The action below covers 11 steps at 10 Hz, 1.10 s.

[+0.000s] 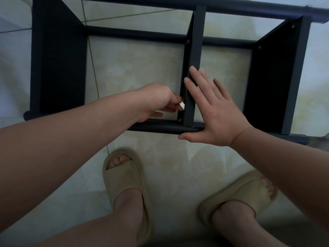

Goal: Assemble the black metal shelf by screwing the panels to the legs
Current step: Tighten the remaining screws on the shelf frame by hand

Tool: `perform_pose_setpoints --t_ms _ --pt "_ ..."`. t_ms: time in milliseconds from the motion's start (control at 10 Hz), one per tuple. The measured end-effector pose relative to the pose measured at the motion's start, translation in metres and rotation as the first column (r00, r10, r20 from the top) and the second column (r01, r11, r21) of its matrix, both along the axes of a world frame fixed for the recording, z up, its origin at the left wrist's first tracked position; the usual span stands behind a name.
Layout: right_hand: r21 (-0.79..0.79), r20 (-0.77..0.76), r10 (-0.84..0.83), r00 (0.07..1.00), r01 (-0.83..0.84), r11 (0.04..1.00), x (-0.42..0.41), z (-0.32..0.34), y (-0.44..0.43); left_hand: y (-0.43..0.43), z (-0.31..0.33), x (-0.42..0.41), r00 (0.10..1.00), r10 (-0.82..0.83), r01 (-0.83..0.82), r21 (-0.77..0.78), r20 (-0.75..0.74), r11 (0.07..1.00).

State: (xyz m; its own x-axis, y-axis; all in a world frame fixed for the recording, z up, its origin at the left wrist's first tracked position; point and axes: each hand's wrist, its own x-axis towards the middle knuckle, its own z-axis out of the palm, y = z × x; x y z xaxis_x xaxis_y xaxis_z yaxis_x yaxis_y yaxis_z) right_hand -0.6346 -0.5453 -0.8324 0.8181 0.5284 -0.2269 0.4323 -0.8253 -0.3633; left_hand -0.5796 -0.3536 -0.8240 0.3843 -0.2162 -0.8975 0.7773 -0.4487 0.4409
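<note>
The black metal shelf lies on its side on the tiled floor. Its middle panel stands edge-up between a left panel and a right panel. The near leg tube runs along the front. My left hand pinches a small silver tool against the middle panel, just above a screw by the near leg. My right hand lies flat with straight fingers against the middle panel, thumb on the near leg.
Far leg tubes run across the top of the view. More screws sit in the middle and right panels. My two feet in beige slippers stand on the floor just in front of the shelf.
</note>
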Motion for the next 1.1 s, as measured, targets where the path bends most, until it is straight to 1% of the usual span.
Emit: perform_pose_setpoints --t_ms 300,600,700,900,1100 --pt "0.01 0.002 -0.004 1.0 0.004 1.0 0.0 0.001 0.0 0.004 0.001 0.001 0.997 -0.077 0.077 0.016 0.02 0.997" --pt "0.009 0.002 -0.005 1.0 0.005 1.0 0.0 0.0 0.0 0.013 -0.002 0.001 0.993 -0.111 0.111 0.009 0.033 0.994" --pt "0.007 0.002 -0.007 1.0 0.007 1.0 0.0 0.0 0.0 0.016 -0.003 0.001 0.989 -0.145 0.145 0.005 0.035 0.989" --pt "0.003 0.001 -0.003 1.0 0.003 1.0 0.0 0.0 0.0 0.017 0.0 0.002 0.957 -0.26 0.258 0.034 0.125 0.966" --pt "0.002 -0.002 -0.003 1.0 0.003 1.0 0.0 -0.001 0.0 0.02 0.003 0.0 0.938 -0.315 0.314 0.034 0.142 0.949"
